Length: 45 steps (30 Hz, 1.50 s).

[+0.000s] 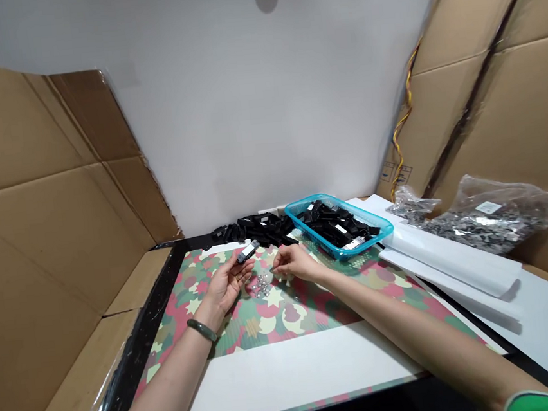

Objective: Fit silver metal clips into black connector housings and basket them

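Note:
My left hand (224,284) is closed on a small black plastic part with a light grey face (247,252), held a little above the table covering. To the right, my right hand (297,263) has thumb and forefinger pinched together; whatever may be between the tips is too small to name. Between the two hands lies a loose cluster of small shiny metal pieces (261,285) on the patterned sheet (251,327). Behind the hands is a heap of similar black parts (259,227).
A blue plastic basket (387,228) full of black parts stands behind my right hand. Farther right are rolled white sheets (454,262) and a clear bag of small parts (479,221). Cardboard walls (49,188) flank the table; a yellow twisted cable (400,129) hangs at right.

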{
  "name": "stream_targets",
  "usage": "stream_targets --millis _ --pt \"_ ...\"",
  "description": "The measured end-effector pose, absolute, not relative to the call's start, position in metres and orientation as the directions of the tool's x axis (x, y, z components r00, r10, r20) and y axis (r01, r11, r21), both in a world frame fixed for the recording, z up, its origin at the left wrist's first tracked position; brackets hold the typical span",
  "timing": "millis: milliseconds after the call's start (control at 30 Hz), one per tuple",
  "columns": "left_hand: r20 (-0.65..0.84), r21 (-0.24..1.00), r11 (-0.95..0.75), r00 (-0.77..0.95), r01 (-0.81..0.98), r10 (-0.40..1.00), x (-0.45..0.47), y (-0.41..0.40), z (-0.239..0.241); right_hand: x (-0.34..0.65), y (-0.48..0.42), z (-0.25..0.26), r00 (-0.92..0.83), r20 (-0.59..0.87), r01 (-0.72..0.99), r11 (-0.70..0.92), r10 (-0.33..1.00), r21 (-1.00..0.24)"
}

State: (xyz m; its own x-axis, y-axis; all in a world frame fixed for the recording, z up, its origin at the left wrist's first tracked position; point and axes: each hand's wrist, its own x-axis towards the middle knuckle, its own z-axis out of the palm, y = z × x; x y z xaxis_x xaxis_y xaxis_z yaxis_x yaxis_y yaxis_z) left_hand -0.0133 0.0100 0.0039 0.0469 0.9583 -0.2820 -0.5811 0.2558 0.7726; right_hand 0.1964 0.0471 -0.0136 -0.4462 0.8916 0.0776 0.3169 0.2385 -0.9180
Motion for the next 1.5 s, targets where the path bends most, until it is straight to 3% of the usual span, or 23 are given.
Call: stream_targets --millis 133,400,600,700,767,867,967,1133,1333,1433,1500 --pt "-0.3 0.79 0.287 0.066 -0.542 0.952 -0.008 0.008 0.0 0.206 0.035 -0.013 -0.484 0.073 0.085 0.13 0.872 -0.988" --pt "-0.319 0.808 0.311 0.072 -0.501 0.945 -0.001 0.003 0.001 0.204 0.033 -0.028 -0.465 0.066 0.099 0.126 0.883 -0.987" --pt "-0.257 0.881 0.258 0.057 -0.395 0.965 -0.001 0.004 -0.004 0.205 0.03 -0.027 -0.454 0.148 0.105 0.217 0.879 -0.971" --pt "-0.107 0.969 0.099 -0.024 -0.225 0.994 -0.002 0.007 -0.01 0.204 0.029 -0.024 -0.424 0.15 0.064 0.195 0.893 -0.979" --pt "0.096 0.995 -0.094 -0.13 0.021 0.987 -0.002 0.006 -0.014 0.203 0.029 -0.022 -0.388 0.118 -0.005 0.126 0.914 -0.992" --pt "0.377 0.889 -0.302 -0.175 0.344 0.91 0.003 0.002 -0.016 0.2 0.027 -0.019 -0.305 0.081 -0.172 0.029 0.949 -0.985" --pt "0.46 0.833 -0.391 -0.097 0.391 0.883 0.013 -0.006 -0.015 0.196 0.025 -0.019 -0.248 0.072 -0.303 -0.007 0.966 -0.953" --pt "0.422 0.864 -0.398 -0.015 0.309 0.906 0.026 -0.018 -0.009 0.191 0.021 -0.02 -0.311 0.024 -0.398 -0.107 0.95 -0.911" --pt "0.207 0.963 -0.233 0.182 0.135 0.961 0.021 -0.015 -0.011 0.191 0.016 -0.019 -0.374 0.002 -0.433 -0.173 0.927 -0.885" --pt "0.18 0.963 -0.217 0.219 0.161 0.959 0.016 -0.01 -0.016 0.19 0.014 -0.021 -0.405 -0.019 -0.422 -0.206 0.914 -0.883" --pt "0.252 0.924 -0.295 0.192 0.244 0.948 0.014 -0.008 -0.016 0.189 0.013 -0.023 -0.406 -0.034 -0.414 -0.217 0.913 -0.884"
